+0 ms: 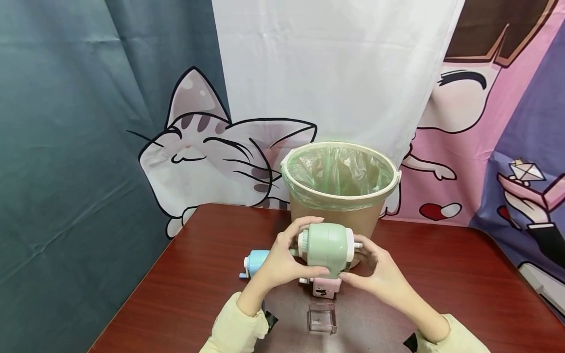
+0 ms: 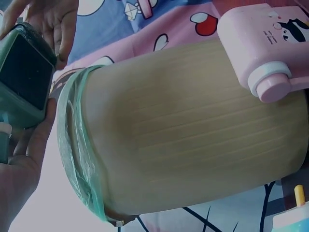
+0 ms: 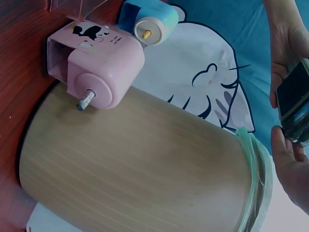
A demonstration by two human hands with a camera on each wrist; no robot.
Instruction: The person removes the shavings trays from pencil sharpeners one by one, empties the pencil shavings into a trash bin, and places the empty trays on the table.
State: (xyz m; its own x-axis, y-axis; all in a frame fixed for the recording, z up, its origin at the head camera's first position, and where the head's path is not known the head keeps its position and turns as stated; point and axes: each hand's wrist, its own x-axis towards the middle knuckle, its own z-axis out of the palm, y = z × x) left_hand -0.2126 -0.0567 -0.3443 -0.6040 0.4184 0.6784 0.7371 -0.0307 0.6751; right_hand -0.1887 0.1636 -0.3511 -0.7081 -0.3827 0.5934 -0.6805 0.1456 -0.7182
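- Right now both hands hold a pale green plastic pencil sharpener with white end caps (image 1: 326,249) up off the dark red wooden table (image 1: 441,284), just in front of the tan waste bin lined with a green plastic bag (image 1: 340,181).
- The left hand (image 1: 278,262) curls its fingers over the top and its thumb under the sharpener's left end; the right hand (image 1: 379,274) wraps the right end and the underside near the little crank stub.
- Both wrist views show the dark rectangular slot in the sharpener's base, which looks empty, with fingers at its edges.
- A small clear plastic drawer (image 1: 322,317) lies on the table close to the person; I judge it to be a shavings tray already pulled out, though from which sharpener I cannot tell.
- So the work looks partly done: one tray is out and the green body is lifted near the bin, but it is not over the rim and nothing is seen tipping in.
- A pink boxy sharpener with a panda print (image 1: 325,287) stands directly below the green one, and a light blue round sharpener (image 1: 255,262) sits just left of it; both seem untouched.
- Room is tight underneath and behind, where the bin wall is near; the table is open to the right and left, well away from its edges.
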